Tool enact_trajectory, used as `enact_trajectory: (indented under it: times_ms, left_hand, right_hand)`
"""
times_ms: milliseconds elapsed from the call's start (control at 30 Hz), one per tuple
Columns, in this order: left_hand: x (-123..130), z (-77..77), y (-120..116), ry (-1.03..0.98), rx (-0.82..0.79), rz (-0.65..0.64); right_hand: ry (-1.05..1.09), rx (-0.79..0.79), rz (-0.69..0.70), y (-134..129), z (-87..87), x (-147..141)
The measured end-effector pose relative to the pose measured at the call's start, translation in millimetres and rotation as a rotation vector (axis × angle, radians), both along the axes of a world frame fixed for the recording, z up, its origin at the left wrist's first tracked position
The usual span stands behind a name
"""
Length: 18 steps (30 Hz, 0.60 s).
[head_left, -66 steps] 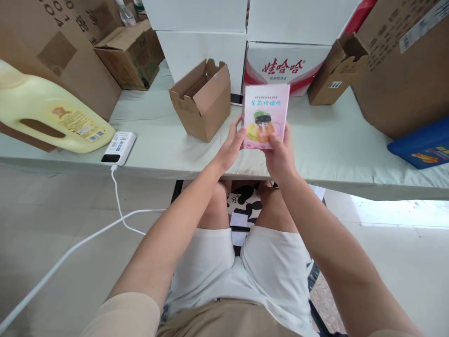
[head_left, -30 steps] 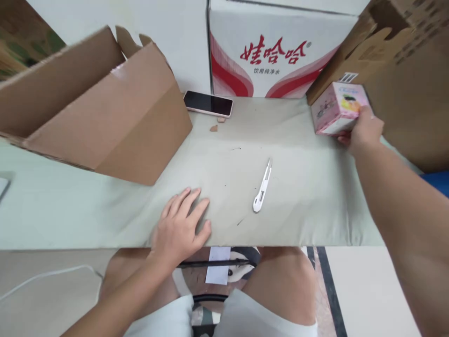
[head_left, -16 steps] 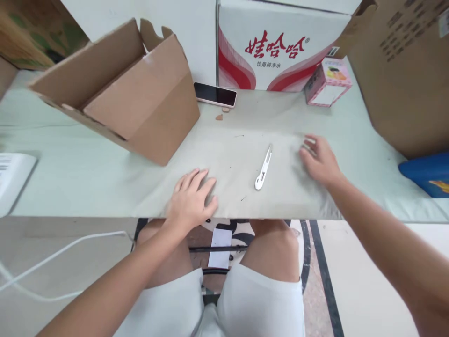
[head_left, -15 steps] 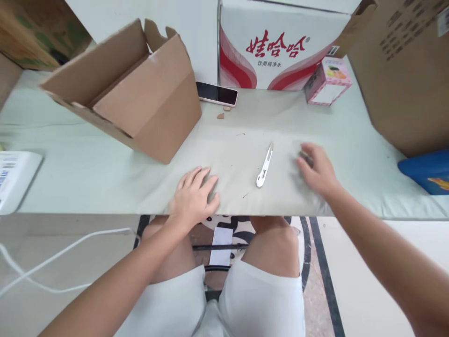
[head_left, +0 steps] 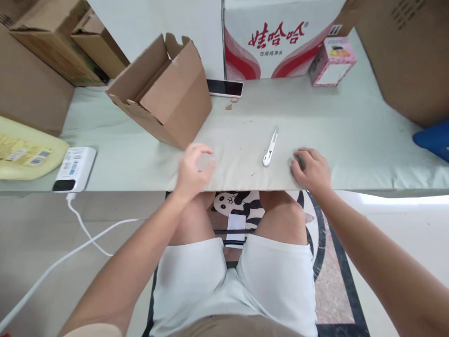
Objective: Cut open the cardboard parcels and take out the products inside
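Note:
My left hand (head_left: 195,169) is raised slightly over the table's front edge, empty, its fingers curved and the thumb apart from them. Just behind it stands an open cardboard box (head_left: 187,100) with its flaps up. My right hand (head_left: 312,172) rests on the table, loosely curled, a gap showing between thumb and forefinger and nothing visible in it. Between the two hands lies a white utility knife (head_left: 269,150), its tip pointing away from me; neither hand touches it.
Behind the cardboard box lies a phone (head_left: 228,88), near small cardboard scraps (head_left: 228,107). A white carton (head_left: 280,61) and a pink box (head_left: 329,65) stand at the back. Leftward are a power bank (head_left: 80,164) with a white cable and a yellow bottle (head_left: 31,152). A blue object (head_left: 435,140) sits right.
My left hand has gone from lying flat with spread fingers to a raised, curved shape nearer the cardboard box. My right hand has settled onto the table. The view has shifted left.

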<state>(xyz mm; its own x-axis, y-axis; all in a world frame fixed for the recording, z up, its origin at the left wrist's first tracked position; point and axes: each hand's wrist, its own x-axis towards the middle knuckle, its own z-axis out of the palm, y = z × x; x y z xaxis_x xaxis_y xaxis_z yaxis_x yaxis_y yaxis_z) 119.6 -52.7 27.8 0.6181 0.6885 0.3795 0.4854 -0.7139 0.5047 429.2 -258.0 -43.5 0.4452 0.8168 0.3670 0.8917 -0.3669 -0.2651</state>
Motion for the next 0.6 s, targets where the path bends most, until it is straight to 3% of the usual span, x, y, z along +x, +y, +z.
enact_trajectory:
  times_ms: [133,200,300,433,600]
  left_hand:
    - [-22.7,45.2,55.6,-0.188,0.144,0.259]
    - [-26.0,51.1,81.4,-0.177,0.147,0.364]
    - [-20.3,42.6,100.3,-0.120,0.063,0.387]
    - [-8.6,34.1,80.6,-0.167,0.068,0.443]
    - [-2.7,31.4,14.0,-0.308,0.189,0.383]
  right_hand:
    - [0.020,-0.007,-0.020,-1.1,-0.9,-1.1]
    - [0.025,-0.017,-0.030,-0.4,-0.6,-1.3]
    - [0.041,-0.024,-0.034,1.3,1.3,-2.1]
    - [0.062,-0.021,-0.039,2.7,2.6,-3.3]
    - [0.071,-0.018,-0.049,2.5,0.7,-3.1]
